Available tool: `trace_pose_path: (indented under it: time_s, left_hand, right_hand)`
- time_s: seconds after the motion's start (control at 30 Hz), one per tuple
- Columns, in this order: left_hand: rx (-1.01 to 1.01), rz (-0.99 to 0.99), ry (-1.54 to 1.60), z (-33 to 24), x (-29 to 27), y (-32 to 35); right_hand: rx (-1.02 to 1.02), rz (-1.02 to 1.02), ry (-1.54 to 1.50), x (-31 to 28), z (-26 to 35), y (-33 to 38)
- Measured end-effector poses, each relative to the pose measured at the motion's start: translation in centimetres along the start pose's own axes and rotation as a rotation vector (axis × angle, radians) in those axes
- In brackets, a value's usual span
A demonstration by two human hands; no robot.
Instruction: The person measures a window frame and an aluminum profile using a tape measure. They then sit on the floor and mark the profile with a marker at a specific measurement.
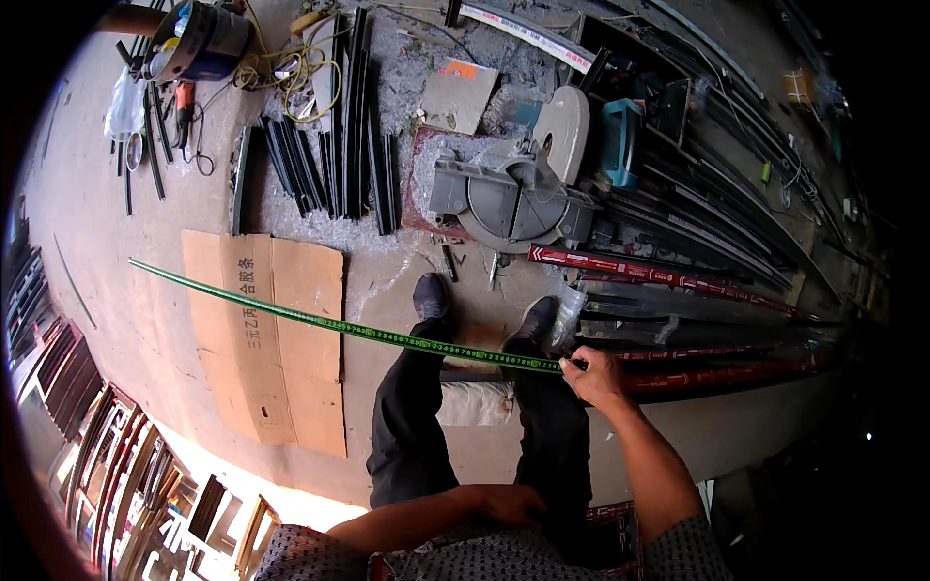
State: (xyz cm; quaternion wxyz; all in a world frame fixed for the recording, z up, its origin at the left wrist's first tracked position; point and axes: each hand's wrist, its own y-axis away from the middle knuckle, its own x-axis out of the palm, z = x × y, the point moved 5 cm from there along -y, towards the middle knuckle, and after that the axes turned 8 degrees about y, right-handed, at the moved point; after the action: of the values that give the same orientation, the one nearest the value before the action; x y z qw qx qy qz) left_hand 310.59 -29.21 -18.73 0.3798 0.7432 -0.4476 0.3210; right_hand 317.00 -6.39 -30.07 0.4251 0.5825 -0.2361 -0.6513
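My right hand is closed on a tape measure, thumb at its right end. The pulled-out green blade stretches leftward in front of my legs, passing above a flattened cardboard sheet. Its free end is in the air at the far left, beyond the cardboard. Most of the case is hidden in my fingers. My left hand lies against my dark trousers at the lap, the forearm across my body. Its fingers are too dark to make out.
A grey mitre saw stands on the floor ahead. Dark metal profiles lie left of it. Red-wrapped profiles and more lengths lie to the right. At the far left are a bucket and an orange power tool with a cord.
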Motion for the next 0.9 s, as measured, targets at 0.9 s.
trace_pose_path:
  time_s: [0.9]
  left_hand:
    - [0.074,-1.299,-0.737,-2.1,-37.7,14.0]
  right_hand:
    - [-0.145,-0.002,-0.046,20.1,-2.9,-28.1]
